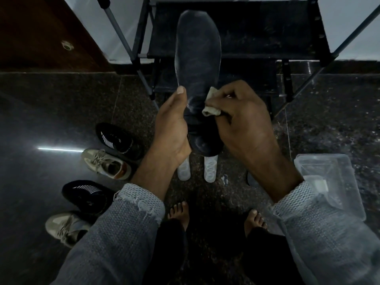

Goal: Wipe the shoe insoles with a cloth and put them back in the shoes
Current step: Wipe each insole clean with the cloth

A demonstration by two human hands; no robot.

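Dark insole (197,64) is held up at centre, toe toward twelve o'clock, clamped at its heel end by the left hand (171,128). Wiping is judged in hand: a pale cloth (210,111) is pinched in the right hand's (244,120) grip against the insole. Next, strokes toward the toe are called for, then refitting into the shoes (107,164) at nine o'clock.

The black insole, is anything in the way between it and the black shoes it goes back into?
Nothing visible blocks it. The left hand holds the black insole up in the air while the right hand pinches the cloth against it. The black shoes sit open on the floor, lower left.
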